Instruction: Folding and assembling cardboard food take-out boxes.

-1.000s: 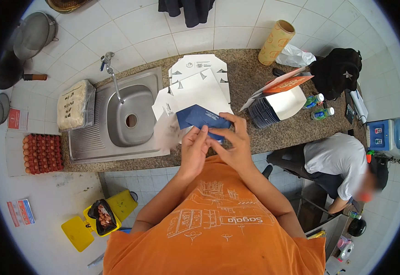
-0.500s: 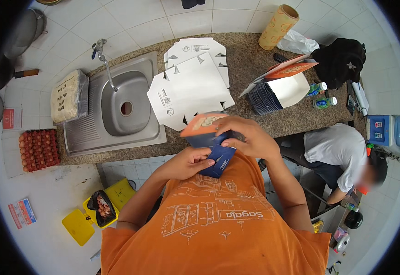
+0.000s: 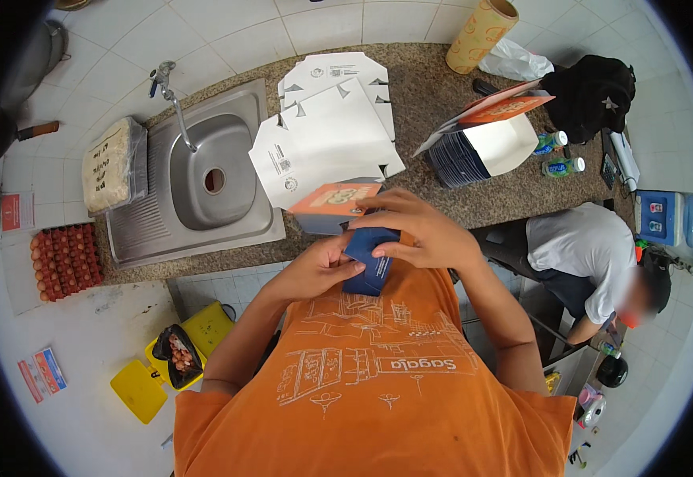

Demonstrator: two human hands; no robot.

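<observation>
Close to my chest, at the counter's front edge, I hold a partly folded cardboard food box [image 3: 369, 271] with dark blue sides and an orange printed lid panel standing up on its far side. My left hand [image 3: 319, 268] grips its left side, thumb on the blue panel. My right hand [image 3: 420, 229] is closed on its right side, fingers over the top and thumb on the blue wall. Beyond the box lie flat white box blanks [image 3: 323, 143] in an overlapping pile. A stack of folded boxes [image 3: 474, 155] with white insides and raised orange lids stands to the right.
Left of the blanks is a steel sink [image 3: 215, 171] with a tap [image 3: 173, 99]. A wrapped pale block [image 3: 113, 165] and egg trays [image 3: 67, 261] are farther left. Small bottles [image 3: 563, 167], a black cap [image 3: 593, 103] and a film roll [image 3: 482, 36] stand right. A person [image 3: 581, 254] bends nearby.
My right hand has shifted its thumb down onto the blue side panel. The box has turned slightly, its orange lid swinging left. The whole view has shifted a little.
</observation>
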